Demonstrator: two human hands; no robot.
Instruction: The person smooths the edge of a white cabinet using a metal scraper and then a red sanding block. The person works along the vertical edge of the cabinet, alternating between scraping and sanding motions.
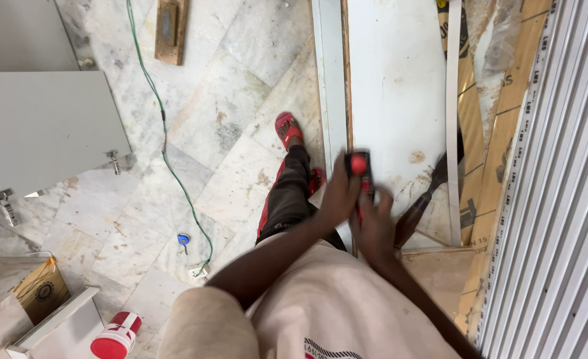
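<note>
- Looking down from the head view, both hands meet at a small black tool with a red knob (359,167), held over the edge of a white board (397,86).
- The left hand (339,196) is clasped round the tool's near side; the right hand (375,229) grips it from below (fingers closed on it).
- A dark-handled tool (421,206) lies on the board, just beside the right hand.
- On the marble floor (227,119) run a green cable (167,153) and, lower left, a red-and-white can (116,338).
- A foot in a red sandal (288,129) stands near the board's edge.
</note>
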